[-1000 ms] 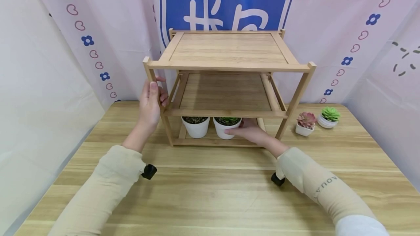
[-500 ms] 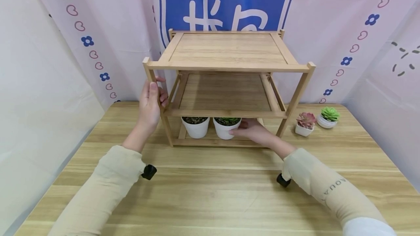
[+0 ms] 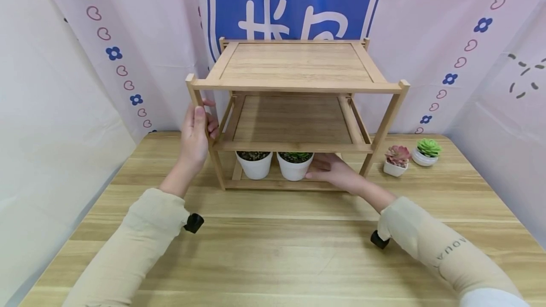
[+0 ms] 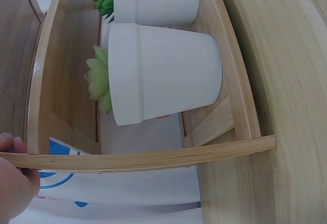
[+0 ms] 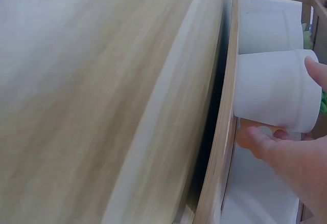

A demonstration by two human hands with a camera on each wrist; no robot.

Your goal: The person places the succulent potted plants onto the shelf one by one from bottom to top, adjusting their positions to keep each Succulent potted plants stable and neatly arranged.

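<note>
Gripping the post (image 3: 217, 169) with the left hand (image 3: 197, 140), fingers curled round it. Below the middle shelf (image 3: 294, 120), bending the right hand's (image 3: 337, 173) thumb and fingers loosely apart at the right pot's (image 3: 295, 168) right side, with no firm hold visible; cannot tell whether touching or pressing. Stands upright on the bottom shelf (image 3: 277, 185), axis vertical, directly left of those fingers, just beside the left pot (image 3: 255, 167). Lies far nearer to the right hand than to the left.
</note>
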